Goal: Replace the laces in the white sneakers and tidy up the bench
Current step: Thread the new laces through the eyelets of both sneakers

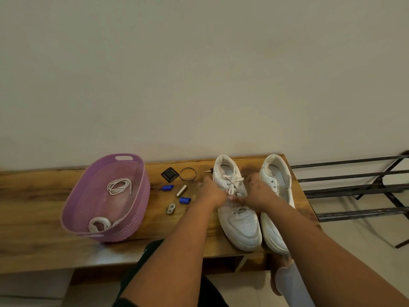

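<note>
Two white sneakers stand side by side on the wooden bench point(44, 196), toes toward me. The left sneaker point(241, 222) has a white lace point(232, 180) tied in a bow at its upper eyelets. My left hand point(211, 192) and my right hand point(256, 193) are both at that sneaker's lacing, fingers curled on the lace just below the bow. The right sneaker point(276, 173) shows bare eyelets with no lace visible. A purple basket point(88, 209) on the left holds a coiled white lace point(119, 186) and another bundled white lace point(99, 224).
Small items lie between basket and sneakers: a black square piece point(170, 174), a twisted ring point(188, 173), two blue caps point(167, 187) point(185, 200), a metal cylinder point(181, 190), a metal clasp point(170, 208). A black metal rack point(354, 187) stands right of the bench.
</note>
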